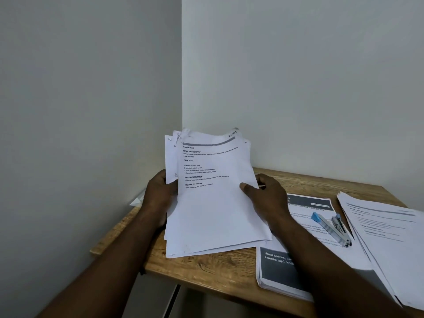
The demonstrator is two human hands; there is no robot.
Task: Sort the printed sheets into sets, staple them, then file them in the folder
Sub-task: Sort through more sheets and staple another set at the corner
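Sheets [213, 203] above table [206, 265] edge, left grip [158, 191], right grip [268, 198] clamped on their sides

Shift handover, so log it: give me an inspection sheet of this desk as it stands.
Surface: wooden table, set in a room corner.
Job's things: sheet stack held up; stapler lying on a dark-banded printout pile; another sheet pile far right; folder not identified.
Clutter: pale object at the table's left edge, unclear what.
Grips: left grip holds the stack's left edge; right grip holds its right edge, thumb on top.
Cables: nothing seen.
Surroundings: plain walls.
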